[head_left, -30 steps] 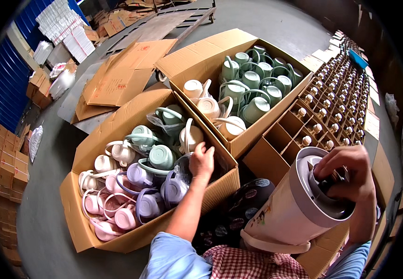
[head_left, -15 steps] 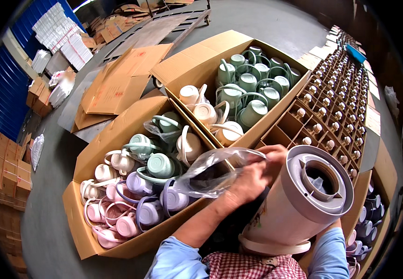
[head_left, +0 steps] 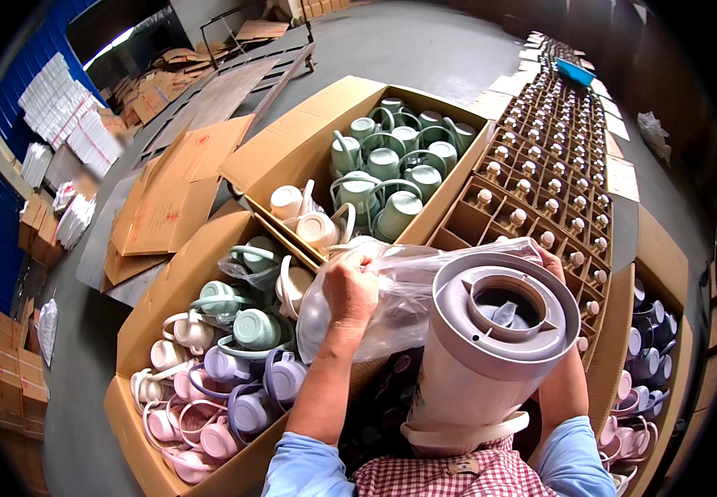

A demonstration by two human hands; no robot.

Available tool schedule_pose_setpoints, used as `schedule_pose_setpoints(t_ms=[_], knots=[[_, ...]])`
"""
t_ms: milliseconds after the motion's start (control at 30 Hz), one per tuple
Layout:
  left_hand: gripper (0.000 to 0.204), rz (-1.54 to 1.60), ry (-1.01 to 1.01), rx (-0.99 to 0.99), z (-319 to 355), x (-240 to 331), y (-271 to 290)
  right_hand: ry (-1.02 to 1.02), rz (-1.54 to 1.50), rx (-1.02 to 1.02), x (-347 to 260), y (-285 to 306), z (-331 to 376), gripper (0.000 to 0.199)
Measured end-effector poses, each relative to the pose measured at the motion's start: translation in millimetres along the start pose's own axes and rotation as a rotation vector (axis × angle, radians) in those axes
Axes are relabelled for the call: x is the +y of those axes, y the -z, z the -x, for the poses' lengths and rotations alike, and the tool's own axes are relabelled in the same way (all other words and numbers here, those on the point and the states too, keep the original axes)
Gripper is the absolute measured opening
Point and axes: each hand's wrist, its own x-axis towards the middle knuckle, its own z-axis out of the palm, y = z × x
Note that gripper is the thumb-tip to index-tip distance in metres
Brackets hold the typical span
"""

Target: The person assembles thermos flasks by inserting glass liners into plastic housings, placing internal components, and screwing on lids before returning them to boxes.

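Note:
A clear plastic bag [head_left: 408, 290] is stretched between my two hands. My left hand [head_left: 352, 291] is closed in a fist around its left part. At the bag's other end, the fingers of my right hand [head_left: 550, 262] pinch its edge; the rest of that hand is hidden. In front of my chest stands a large pale cylindrical flask body [head_left: 476, 385], tilted a little, with a grey ring-shaped end facing up. Inside the ring's round opening shows a pointed glassy tip [head_left: 505, 313]. Near its lower end a pale curved handle [head_left: 466, 431] sticks out.
Left, an open carton [head_left: 139, 414] holds pink, purple, cream and green looped-handle cups. Another carton [head_left: 276, 153] behind holds green and cream ones. Divided cardboard cells [head_left: 466, 222] with capped bottle-like pieces run far right. Beside my right arm stands a carton [head_left: 665, 248] of dark and pastel cups.
My hands have moved apart; the left went left, pulling the bag out wide, while the right went to the bag's right end. The view has shifted, and the flask body appears further left.

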Motion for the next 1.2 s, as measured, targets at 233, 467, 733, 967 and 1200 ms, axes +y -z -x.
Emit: schedule_pose_setpoints(t_ms=[233,467,733,967,1200], knots=[[0.033,0.476,-0.590,0.302,14.1,88.7,8.8,1.004,0.990,-0.955,-47.3,-45.5,108.0,0.005],[0.034,1.472,0.192,-0.122,78.1,46.5,-94.4,0.341,1.552,-0.931,26.1,-52.8,174.6,0.022],[0.055,2.136,-0.126,-1.001,97.3,37.3,-120.0,0.301,1.268,-0.533,17.8,-13.9,188.5,0.012],[0.042,1.415,0.899,-0.673,110.3,-27.6,-132.7,0.058,1.014,-0.271,35.8,1.8,220.6,0.024],[0.046,1.798,1.000,-0.416,119.2,-27.1,-106.3,0.022,1.667,-0.475,69.5,68.7,273.2,0.029]])
